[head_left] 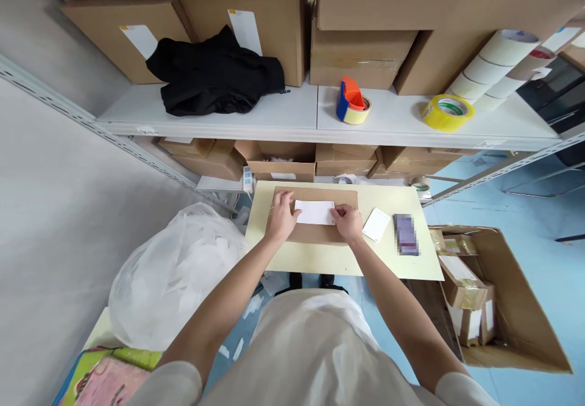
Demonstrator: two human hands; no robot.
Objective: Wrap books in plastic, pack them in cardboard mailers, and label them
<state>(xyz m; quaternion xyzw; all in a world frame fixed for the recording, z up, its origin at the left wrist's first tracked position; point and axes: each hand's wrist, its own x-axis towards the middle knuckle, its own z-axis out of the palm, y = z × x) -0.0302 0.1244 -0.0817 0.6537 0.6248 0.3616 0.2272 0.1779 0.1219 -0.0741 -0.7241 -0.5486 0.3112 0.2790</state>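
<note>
A flat brown cardboard parcel (315, 233) lies on a small pale-yellow table (329, 259). A white label (315, 211) rests on top of the parcel. My left hand (281, 216) presses flat on the parcel, with its thumb touching the label's left end. My right hand (348, 220) pinches the label's right end between its fingertips. To the right of the parcel lie a small white paper (376, 224) and a dark flat object (406, 234).
White shelf (292, 122) ahead holds a black garment (217, 74), a tape dispenser (351, 101), a yellow tape roll (446, 112) and cardboard boxes. An open carton of packages (498, 308) stands at right, a filled clear plastic bag (176, 272) at left.
</note>
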